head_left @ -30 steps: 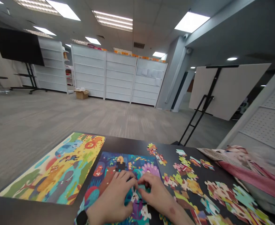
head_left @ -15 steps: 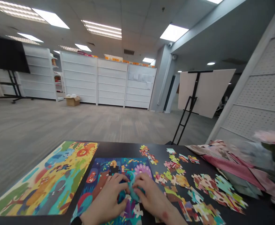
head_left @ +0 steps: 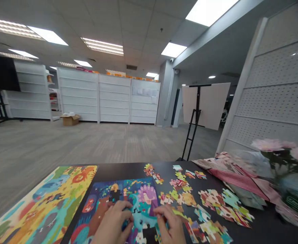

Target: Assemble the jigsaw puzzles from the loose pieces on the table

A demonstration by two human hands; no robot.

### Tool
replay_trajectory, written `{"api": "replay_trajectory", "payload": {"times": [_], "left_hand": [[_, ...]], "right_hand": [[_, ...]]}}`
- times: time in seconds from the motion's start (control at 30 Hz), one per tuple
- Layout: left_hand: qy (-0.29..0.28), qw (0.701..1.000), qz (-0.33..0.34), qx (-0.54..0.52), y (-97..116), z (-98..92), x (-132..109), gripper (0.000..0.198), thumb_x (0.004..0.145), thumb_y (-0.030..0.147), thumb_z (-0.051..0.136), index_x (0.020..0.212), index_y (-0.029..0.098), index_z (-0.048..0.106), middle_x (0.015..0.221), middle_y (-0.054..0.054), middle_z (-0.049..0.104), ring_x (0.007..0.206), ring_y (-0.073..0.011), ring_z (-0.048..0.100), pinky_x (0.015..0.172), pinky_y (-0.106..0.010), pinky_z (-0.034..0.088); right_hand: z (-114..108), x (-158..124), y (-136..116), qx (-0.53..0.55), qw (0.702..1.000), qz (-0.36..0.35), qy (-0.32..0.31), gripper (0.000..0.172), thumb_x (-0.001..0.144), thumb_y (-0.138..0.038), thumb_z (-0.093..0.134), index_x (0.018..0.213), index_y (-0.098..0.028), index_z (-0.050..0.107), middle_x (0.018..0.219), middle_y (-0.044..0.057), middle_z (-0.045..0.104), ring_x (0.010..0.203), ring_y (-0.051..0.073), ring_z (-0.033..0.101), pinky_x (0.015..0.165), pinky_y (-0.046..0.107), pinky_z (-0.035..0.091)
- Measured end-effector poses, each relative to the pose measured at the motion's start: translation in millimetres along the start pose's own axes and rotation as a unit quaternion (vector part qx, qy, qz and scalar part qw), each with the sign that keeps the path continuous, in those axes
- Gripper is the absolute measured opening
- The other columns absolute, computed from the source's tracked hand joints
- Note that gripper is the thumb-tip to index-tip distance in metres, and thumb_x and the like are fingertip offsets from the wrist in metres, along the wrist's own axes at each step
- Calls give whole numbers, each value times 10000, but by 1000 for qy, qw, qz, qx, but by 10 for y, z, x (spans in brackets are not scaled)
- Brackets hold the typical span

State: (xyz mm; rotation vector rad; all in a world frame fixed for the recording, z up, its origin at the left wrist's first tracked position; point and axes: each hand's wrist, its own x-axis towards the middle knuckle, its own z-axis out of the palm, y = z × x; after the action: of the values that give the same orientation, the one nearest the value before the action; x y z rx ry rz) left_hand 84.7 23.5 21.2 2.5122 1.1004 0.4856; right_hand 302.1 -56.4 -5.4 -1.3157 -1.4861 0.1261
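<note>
Nearest to the camera are the person's left hand (head_left: 112, 225) and right hand (head_left: 170, 223), both bent down over a half-done jigsaw puzzle (head_left: 141, 193), which lies on a black table (head_left: 128, 168). The fingers of the left hand (head_left: 125, 206) press on the blue-green part of the picture, and the right hand's fingers (head_left: 161, 209) are curved in a pinch at the edge of the same part. Both hands look closed around something small, but I cannot tell if they really grasp a piece. Just above the left hand, a dark gap (head_left: 114, 195) shows in the puzzle. To the left of this puzzle lies a finished animal puzzle (head_left: 44, 200), close beside it. To the right, many loose puzzle pieces (head_left: 210, 210) are spread on the table, some in small groups. Further right are a pink cloth (head_left: 237, 178) and a glass vase (head_left: 295, 200) with pink flowers (head_left: 268, 145). Beyond the table stand a perforated white wall panel (head_left: 278, 101), a white board on a black easel (head_left: 205, 105), white shelves (head_left: 113, 98), a cardboard box (head_left: 70, 119) on the floor, and a black screen (head_left: 0, 73) on a stand.
</note>
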Motion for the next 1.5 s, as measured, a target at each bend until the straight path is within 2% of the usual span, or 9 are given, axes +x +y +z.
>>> {"api": "replay_trajectory", "payload": {"times": [0.3,0.47,0.53,0.6,0.8,1.07,1.2,1.33,1.5], "left_hand": [[62,998,-3,33,38,85,4,193,806,134,588,836,259,732,1146,-68,703,1069,-285,673,910,-404,539],[299,951,30,-79,26,-67,42,320,955,318,485,1213,243,660,1431,-131,558,1261,-310,595,1019,-474,535],[349,931,27,-105,17,-118,30,368,1000,365,422,1287,228,606,1448,-143,538,1270,-307,587,1007,-480,548],[326,941,32,-92,8,-77,-13,387,1001,377,421,1311,225,595,1422,-143,568,1274,-308,586,1007,-482,551],[68,995,42,61,61,324,-238,364,944,337,549,1291,331,657,1391,-74,636,1304,-335,571,1080,-577,471],[137,985,43,99,232,301,-428,214,947,345,568,1111,309,702,1263,-70,683,1194,-296,641,1006,-461,536],[160,975,92,128,-20,449,-414,216,924,371,611,1107,331,718,1195,-52,721,1114,-282,691,951,-407,580],[196,959,141,146,-346,601,-325,326,908,510,622,1173,350,723,1255,-48,724,1149,-315,692,965,-447,589],[121,971,121,168,-140,450,-506,478,883,594,644,1309,379,661,1391,-26,654,1265,-331,620,1074,-457,508]], "right_hand": [[44,-7,31,15,999,27,-24,239,946,-274,484,836,-247,695,813,43,718,777,215,691,734,284,502],[-21,18,-78,25,995,78,-50,238,950,-274,477,867,-245,699,874,47,732,848,223,691,772,290,488],[-34,25,-99,33,994,92,-51,239,946,-273,474,878,-244,702,884,44,733,864,225,687,779,294,479],[-31,29,-103,41,993,102,-52,241,939,-272,470,877,-237,700,882,44,731,860,225,682,772,298,473],[-9,34,-111,47,992,109,-51,242,908,-244,458,847,-217,690,864,48,729,850,231,678,780,310,469],[-25,12,-136,34,996,76,-27,344,857,-93,374,943,-198,689,870,60,718,849,222,680,791,310,497],[28,-68,-160,-24,998,44,-44,378,773,-19,417,949,-196,701,933,67,722,924,223,675,857,327,508],[37,-116,-248,-123,984,-11,-125,296,765,-138,588,1028,-200,711,1114,105,706,1113,304,616,961,444,491],[-95,-214,-383,-241,954,-51,-170,283,852,-296,593,1084,-159,679,1184,154,663,1151,323,571,975,507,481]]}}
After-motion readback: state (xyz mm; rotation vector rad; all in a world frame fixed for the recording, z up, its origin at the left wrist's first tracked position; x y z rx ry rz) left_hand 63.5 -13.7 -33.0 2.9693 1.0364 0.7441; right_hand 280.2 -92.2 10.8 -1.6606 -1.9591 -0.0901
